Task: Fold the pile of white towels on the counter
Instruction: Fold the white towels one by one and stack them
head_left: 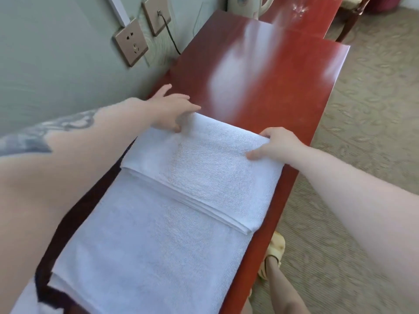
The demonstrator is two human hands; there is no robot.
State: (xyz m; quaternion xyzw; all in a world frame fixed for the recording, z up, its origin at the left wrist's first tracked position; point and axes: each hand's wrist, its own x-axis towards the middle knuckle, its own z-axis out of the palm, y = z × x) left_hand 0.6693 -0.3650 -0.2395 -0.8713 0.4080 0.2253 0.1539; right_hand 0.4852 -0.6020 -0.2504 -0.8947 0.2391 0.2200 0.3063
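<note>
Both bare forearms reach forward over the counter, the left one tattooed along its upper side. The left hand (pixel 172 109) lies at the far left corner of the folded part, fingers spread and mostly straight, thumb tucked down onto the cloth; whether it actually pinches the edge I cannot tell. The right hand (pixel 275 143) sits at the far right corner, fingers curled over the fold's far edge and thumb pressing on top, so it grips the cloth there.

Around them, the glossy red-brown wooden counter (pixel 260 71) runs away along a pale green wall (pixel 56 64) carrying two beige socket plates (pixel 131 41), a black cable (pixel 169 32) plugged into the farther one. A cream electric kettle (pixel 249 5) stands at the counter's far end. Patterned beige carpet (pixel 362 109) covers the floor to the right, where a foot in a yellow sandal (pixel 273 252) shows beside the counter.

The white terry towel (pixel 158 234) lies lengthwise along the near counter, its far end doubled back toward the person as a thick flap. Both hands rest on the flap's far fold, one at each corner.
</note>
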